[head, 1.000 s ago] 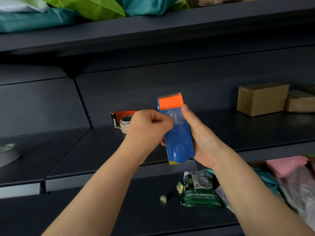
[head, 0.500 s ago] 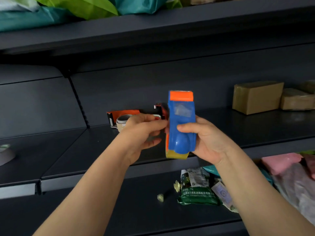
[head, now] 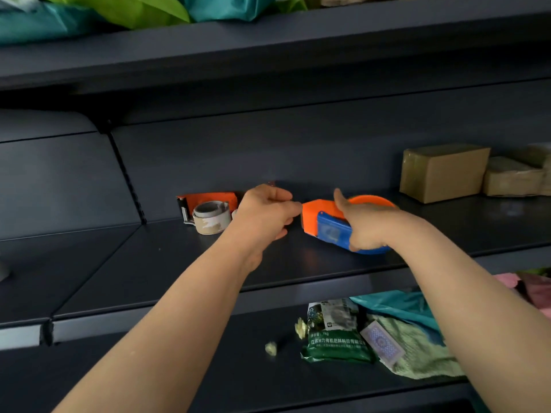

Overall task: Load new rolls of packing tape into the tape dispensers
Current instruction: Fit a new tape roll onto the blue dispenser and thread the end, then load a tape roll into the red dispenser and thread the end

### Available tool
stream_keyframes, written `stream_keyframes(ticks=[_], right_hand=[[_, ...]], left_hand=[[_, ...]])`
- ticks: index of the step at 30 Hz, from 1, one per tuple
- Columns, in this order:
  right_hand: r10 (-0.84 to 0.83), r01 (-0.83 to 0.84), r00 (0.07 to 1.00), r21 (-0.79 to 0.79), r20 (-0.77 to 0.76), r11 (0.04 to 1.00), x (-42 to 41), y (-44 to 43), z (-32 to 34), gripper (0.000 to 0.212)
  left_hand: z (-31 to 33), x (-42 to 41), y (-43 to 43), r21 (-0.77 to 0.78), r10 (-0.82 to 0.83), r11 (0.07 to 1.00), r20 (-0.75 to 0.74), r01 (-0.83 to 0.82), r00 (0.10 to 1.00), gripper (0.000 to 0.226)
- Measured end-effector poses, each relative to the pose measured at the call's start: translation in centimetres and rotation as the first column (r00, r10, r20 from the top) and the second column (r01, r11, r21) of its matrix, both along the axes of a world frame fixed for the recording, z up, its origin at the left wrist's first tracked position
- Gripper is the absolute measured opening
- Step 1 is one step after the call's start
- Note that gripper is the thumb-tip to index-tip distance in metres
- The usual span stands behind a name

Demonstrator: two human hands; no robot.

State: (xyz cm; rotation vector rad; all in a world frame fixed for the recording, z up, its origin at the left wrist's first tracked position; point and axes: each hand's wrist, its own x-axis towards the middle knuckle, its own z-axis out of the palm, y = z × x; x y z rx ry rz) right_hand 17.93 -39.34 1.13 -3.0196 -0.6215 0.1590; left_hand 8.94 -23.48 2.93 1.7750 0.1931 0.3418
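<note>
Right hand [head: 363, 226] grip clamped over the dispenser [head: 329, 232], which lies flat on the shelf [head: 179, 263] under that grip. Left hand [head: 265, 213] sits just left of it, fingers curled at its orange nose; can't tell if that grip holds anything. Further left: second dispenser [head: 208, 199] with a worn roll [head: 212, 219].

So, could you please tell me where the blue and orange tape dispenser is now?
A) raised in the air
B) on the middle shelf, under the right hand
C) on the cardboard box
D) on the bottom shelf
B: the tape dispenser rests on the middle shelf, with the right hand gripping it.
</note>
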Motion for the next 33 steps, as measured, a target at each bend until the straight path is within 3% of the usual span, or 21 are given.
stream_keyframes(ticks=[5,8,10,15,17,20,23,26,29,33], right_hand=[[-0.003,0.009,0.947,-0.017,0.32,1.0,0.2,-0.7,-0.8,0.055],[-0.034,0.025,0.927,0.029,0.375,0.999,0.3,-0.5,-2.0,0.036],[-0.075,0.076,0.919,0.012,0.387,0.997,1.1,-0.5,-2.5,0.04],[-0.209,0.236,0.912,-0.032,0.353,0.971,3.1,-0.7,-3.2,0.076],[-0.194,0.196,0.886,0.038,0.421,0.98,2.8,0.2,-3.5,0.086],[-0.073,-0.022,0.861,0.179,0.504,0.984,1.6,3.0,-3.9,0.08],[-0.022,-0.159,0.875,0.33,0.484,0.93,0.4,6.2,-4.4,0.074],[-0.062,-0.168,0.88,0.43,0.471,0.887,-0.6,8.5,-5.5,0.08],[-0.129,-0.131,0.859,0.455,0.496,0.881,-0.8,9.0,-6.3,0.086],[-0.192,-0.118,0.811,0.476,0.553,0.871,-0.6,8.5,-6.7,0.077]], left_hand=[[-2.0,1.9,-0.2,-0.017,0.059,0.998,-0.01,-0.06,0.998,0.016],[-3.3,3.1,0.2,0.007,0.13,0.992,0.023,-0.13,0.991,0.014],[-4.0,3.8,0.4,0.018,0.147,0.989,0.022,-0.147,0.989,0.015],[-5.5,4.5,1.3,0.081,0.165,0.983,0.016,-0.166,0.986,0.012],[-6.1,4.4,1.8,0.101,0.176,0.98,-0.008,-0.174,0.984,0.011],[-6.6,3.9,3.6,0.13,0.274,0.954,-0.02,-0.269,0.962,0.013],[-6.5,3.1,6.2,0.218,0.41,0.887,0.031,-0.407,0.911,0.015],[-6.1,2.9,8.4,0.432,0.462,0.787,0.059,-0.44,0.885,0.03],[-5.7,3.9,8.8,0.672,0.402,0.644,0.108,-0.365,0.909,0.036],[-5.8,6.6,7.0,0.886,0.278,0.411,0.104,-0.216,0.955,0.04]])
